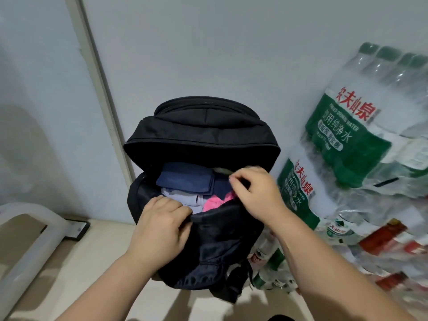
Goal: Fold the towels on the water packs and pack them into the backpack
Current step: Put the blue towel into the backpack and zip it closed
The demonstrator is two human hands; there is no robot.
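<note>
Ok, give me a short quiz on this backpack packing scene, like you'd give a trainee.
1. True or false: the black backpack is zipped shut.
2. The towel nearest the right hand is: A yellow, B pink, C green.
3. Fill in: by the person's own sides, the water packs are stacked to the backpack's ___.
Key: 1 false, its main compartment stands open; 2 B; 3 right.
</note>
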